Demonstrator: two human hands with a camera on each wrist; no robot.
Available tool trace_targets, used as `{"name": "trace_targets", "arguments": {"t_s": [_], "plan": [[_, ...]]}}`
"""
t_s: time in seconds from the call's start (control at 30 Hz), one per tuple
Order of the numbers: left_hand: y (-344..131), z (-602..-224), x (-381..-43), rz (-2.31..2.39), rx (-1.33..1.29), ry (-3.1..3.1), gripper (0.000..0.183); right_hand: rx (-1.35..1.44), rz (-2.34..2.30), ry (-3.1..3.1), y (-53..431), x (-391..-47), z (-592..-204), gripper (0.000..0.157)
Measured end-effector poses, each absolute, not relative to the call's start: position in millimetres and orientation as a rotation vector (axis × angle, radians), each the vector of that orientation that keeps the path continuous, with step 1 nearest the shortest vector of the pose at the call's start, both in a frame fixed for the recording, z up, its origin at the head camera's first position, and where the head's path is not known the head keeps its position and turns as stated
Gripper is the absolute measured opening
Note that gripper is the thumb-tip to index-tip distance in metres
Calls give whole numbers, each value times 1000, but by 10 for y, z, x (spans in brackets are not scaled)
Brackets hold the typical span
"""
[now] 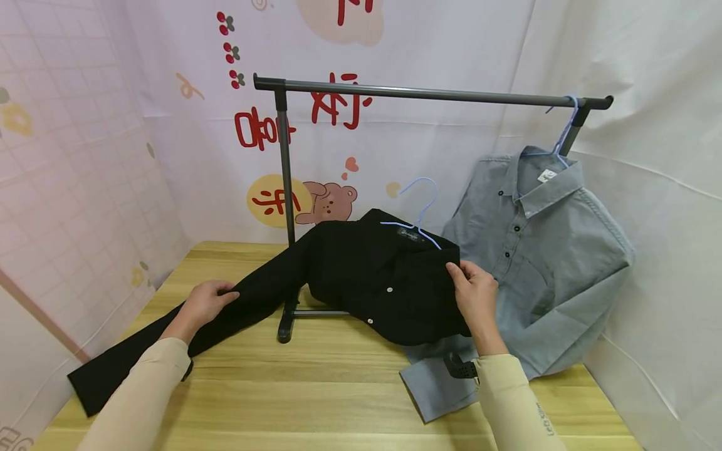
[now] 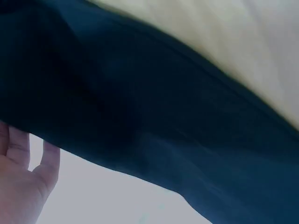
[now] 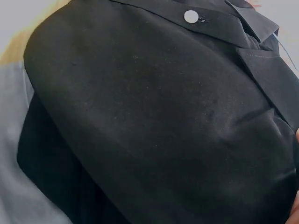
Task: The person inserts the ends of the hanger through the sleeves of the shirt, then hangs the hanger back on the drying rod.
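A black button-up shirt (image 1: pixel 344 269) is held up before the rack, its long sleeve stretched to the lower left. The hook of a light-blue wire hanger (image 1: pixel 434 191) rises from its collar, with the hanger's arms partly inside. My left hand (image 1: pixel 205 304) grips the sleeve, whose dark cloth (image 2: pixel 140 102) hides the fingertips in the left wrist view. Between thumb and fingers, my right hand (image 1: pixel 476 300) pinches the shirt near the shoulder on the right. The black front with a white button (image 3: pixel 191 17) fills the right wrist view, where only bits of fingers show at the edge.
A dark metal garment rack (image 1: pixel 429 94) stands on the wooden table (image 1: pixel 293 401). At its right end hangs a grey-blue shirt (image 1: pixel 570 232) on another light-blue hanger (image 1: pixel 566 134); one of its cuffs (image 1: pixel 437 385) lies on the table. White printed curtains (image 1: pixel 186 156) enclose the table.
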State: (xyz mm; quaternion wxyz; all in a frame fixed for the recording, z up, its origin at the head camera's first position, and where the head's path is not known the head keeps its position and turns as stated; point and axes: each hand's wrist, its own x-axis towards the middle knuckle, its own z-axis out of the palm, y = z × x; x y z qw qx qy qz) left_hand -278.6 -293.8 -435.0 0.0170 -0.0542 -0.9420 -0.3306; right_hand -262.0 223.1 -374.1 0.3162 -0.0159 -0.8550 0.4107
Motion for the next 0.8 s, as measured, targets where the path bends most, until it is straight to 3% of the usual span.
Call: {"name": "trace_targets", "arguments": {"t_s": [0.47,0.8], "plan": [[-3490,-4502,-2631,-770,-126,-2992,12,-213,1134,-2243,2337,-2661,-3683,33],[-3639,-4508,-2596,-739,9,-3063,25,-402,1159,-2216,2435,-2692,-3711,34]]}}
